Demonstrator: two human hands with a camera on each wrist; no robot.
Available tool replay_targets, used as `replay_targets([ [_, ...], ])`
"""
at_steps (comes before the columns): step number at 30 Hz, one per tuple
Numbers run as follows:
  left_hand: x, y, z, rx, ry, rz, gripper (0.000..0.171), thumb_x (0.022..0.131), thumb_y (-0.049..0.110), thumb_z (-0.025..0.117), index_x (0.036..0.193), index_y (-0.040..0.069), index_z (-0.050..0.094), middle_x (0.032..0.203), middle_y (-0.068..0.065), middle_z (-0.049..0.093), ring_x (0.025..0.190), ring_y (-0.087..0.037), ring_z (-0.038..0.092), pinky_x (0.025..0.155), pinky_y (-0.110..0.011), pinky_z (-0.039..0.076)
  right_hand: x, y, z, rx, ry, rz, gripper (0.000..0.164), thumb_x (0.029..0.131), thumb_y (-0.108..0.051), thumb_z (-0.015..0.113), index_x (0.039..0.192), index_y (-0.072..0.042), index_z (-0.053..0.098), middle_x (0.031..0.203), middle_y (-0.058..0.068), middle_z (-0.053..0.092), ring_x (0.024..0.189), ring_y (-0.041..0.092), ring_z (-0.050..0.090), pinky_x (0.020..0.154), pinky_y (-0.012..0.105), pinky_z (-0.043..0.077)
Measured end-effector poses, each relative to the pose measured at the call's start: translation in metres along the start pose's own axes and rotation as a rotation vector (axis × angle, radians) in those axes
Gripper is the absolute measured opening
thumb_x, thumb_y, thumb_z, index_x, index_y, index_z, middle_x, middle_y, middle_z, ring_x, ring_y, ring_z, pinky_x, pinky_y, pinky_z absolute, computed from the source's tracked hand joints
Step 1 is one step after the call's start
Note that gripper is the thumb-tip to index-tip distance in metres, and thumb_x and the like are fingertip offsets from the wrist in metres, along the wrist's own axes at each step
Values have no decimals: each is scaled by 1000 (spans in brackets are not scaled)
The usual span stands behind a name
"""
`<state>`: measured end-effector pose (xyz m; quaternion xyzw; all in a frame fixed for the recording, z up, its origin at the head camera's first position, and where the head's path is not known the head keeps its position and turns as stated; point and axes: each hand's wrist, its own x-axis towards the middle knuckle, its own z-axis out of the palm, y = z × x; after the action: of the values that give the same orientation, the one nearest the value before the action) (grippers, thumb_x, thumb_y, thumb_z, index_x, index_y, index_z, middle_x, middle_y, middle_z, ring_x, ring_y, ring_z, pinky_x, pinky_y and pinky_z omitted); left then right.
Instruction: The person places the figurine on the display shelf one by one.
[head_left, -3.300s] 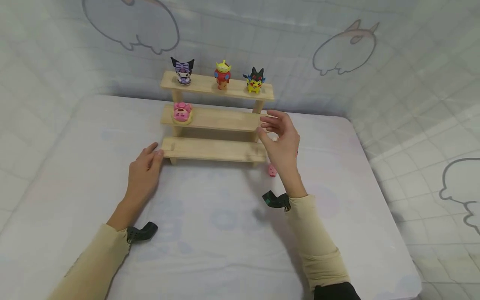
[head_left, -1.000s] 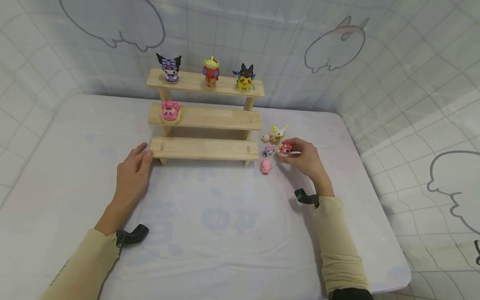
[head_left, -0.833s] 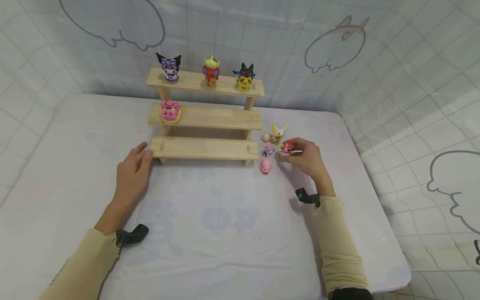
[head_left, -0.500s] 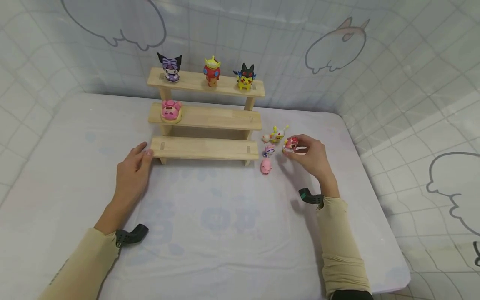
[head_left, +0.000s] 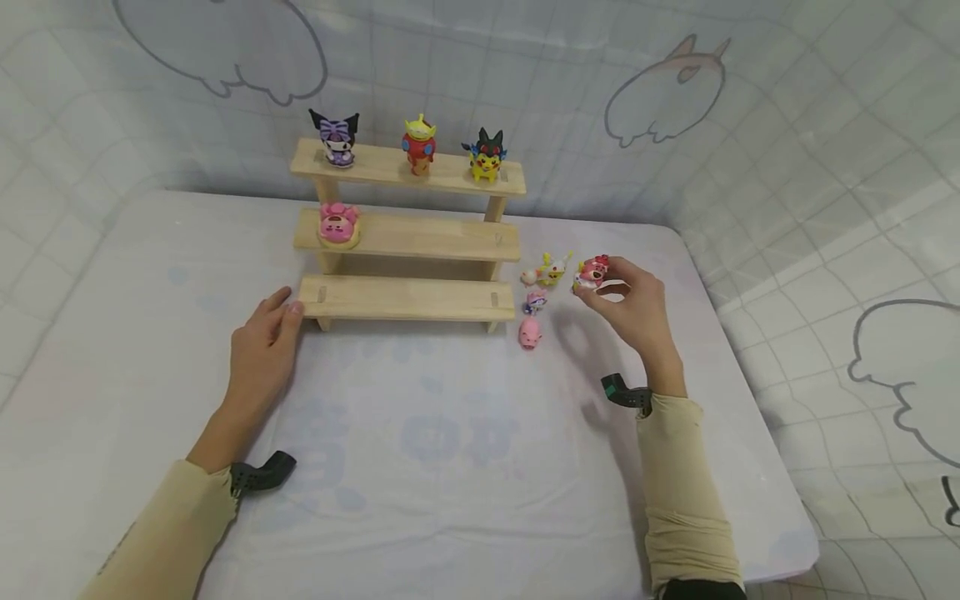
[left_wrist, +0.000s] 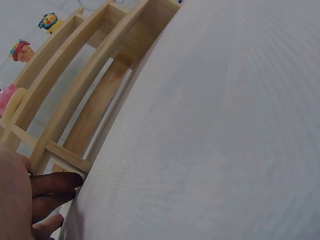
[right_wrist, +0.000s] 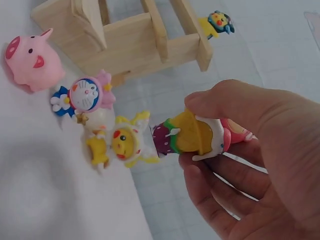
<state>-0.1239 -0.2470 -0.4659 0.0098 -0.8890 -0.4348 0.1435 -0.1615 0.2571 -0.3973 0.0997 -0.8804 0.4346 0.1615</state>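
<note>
In the head view, my right hand [head_left: 633, 304] pinches a red-and-pink toy figurine [head_left: 592, 273] between thumb and fingers, above the table at the right. The right wrist view shows its yellow, cone-like lower part [right_wrist: 192, 135] with white trim and a purple tip; the fingers hide some of it. My left hand [head_left: 262, 350] rests against the left end of a three-tier wooden display shelf [head_left: 405, 297], thumb at the bottom tier's corner. Near the right hand stand a pink pig figurine [head_left: 529, 333], a blue-and-pink cat figurine [right_wrist: 85, 95] and a yellow-and-white figurine [right_wrist: 127, 140].
Along the top tier stand a black-and-purple figurine [head_left: 337, 140], a red figurine with a yellow top [head_left: 419, 146] and a yellow figurine in a black hood [head_left: 486, 157]. A pink figurine [head_left: 339, 225] sits on the middle tier's left end. A white cloth [head_left: 420, 500] covers the table.
My right hand came from beside the shelf to the figurines at the right, grasped the red-and-pink one and raised it up and away to the right. The left hand stays at the shelf.
</note>
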Motion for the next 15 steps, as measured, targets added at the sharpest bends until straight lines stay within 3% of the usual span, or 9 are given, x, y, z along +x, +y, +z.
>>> replay_targets([
  [7, -2, -3, -1, -9, -2, -5, 59, 113, 42, 45, 140, -7, 63, 161, -19, 48, 154, -47, 36, 126, -64, 26, 1, -23, 1, -43, -11, -59, 37, 87, -10, 86, 122, -5, 71, 110, 8, 74, 102, 15, 67, 91, 42, 62],
  [15, 0, -1, -2, -25, 11, 3, 56, 113, 40, 47, 138, -8, 64, 160, -20, 50, 152, -48, 38, 126, -63, 28, 13, -56, 8, -17, -72, -160, 36, 88, -13, 86, 119, -4, 72, 108, 5, 74, 103, 16, 70, 92, 37, 62],
])
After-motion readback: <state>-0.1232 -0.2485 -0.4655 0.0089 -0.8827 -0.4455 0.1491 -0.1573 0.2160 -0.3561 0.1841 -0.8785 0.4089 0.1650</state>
